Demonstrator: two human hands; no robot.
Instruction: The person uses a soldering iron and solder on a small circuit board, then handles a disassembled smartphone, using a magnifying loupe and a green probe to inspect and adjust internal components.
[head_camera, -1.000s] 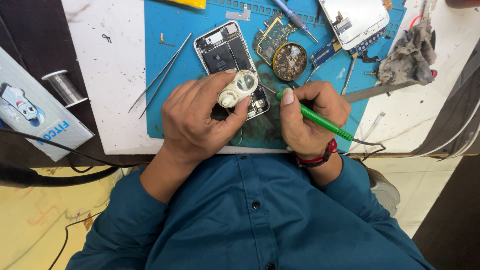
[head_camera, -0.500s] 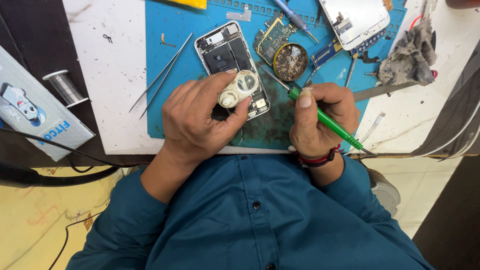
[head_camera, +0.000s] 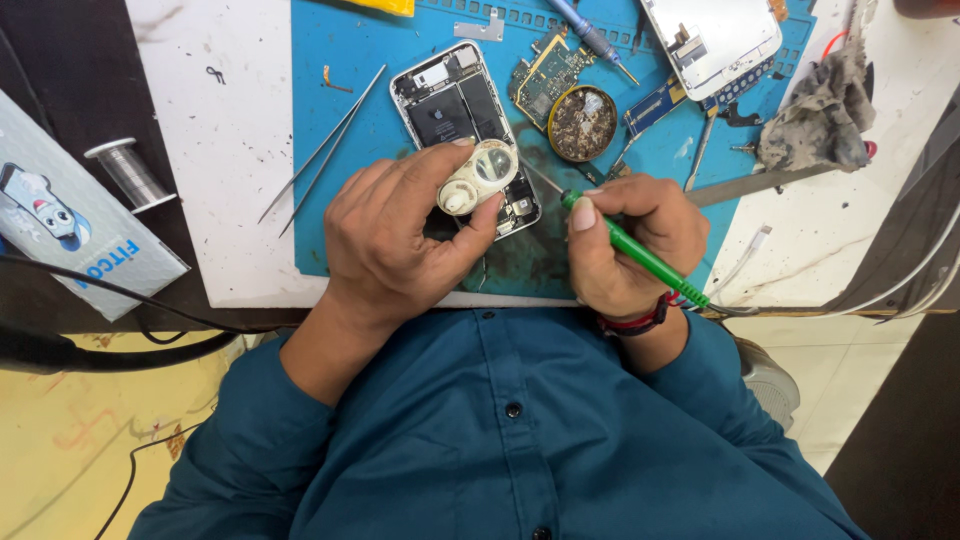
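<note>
The left hand (head_camera: 400, 235) pinches a small cream-coloured loupe (head_camera: 478, 176) between thumb and forefinger, fingers closed round its rim, and holds it directly over the lower half of the opened phone (head_camera: 462, 125) — a placing that seems meant to magnify the spot under the lens while the heel of the hand rests on the blue mat (head_camera: 350, 120) for steadiness; the right hand (head_camera: 630, 245) has its fingers wrapped in a pen grip round a green screwdriver (head_camera: 640, 252), thumb pressed near the front of the handle, the thin metal tip angled toward ten o'clock and ending just beside the loupe at the phone's lower right edge; whether the tip touches the phone cannot be told.

The phone lies face-open on the mat at twelve o'clock from the hands, its battery and inner parts exposed; the mat covers the middle of the white bench (head_camera: 215, 150), likely to keep small parts from rolling.

Of containers — a round shallow tin (head_camera: 584, 122) sits at one o'clock, just beside a green circuit board (head_camera: 545, 75), and holds a brownish, crumbly mass, too fine to name; tweezers (head_camera: 325, 150) lie at ten o'clock, apart from the left hand; a grey rag (head_camera: 815, 115) is bunched at two o'clock.
</note>
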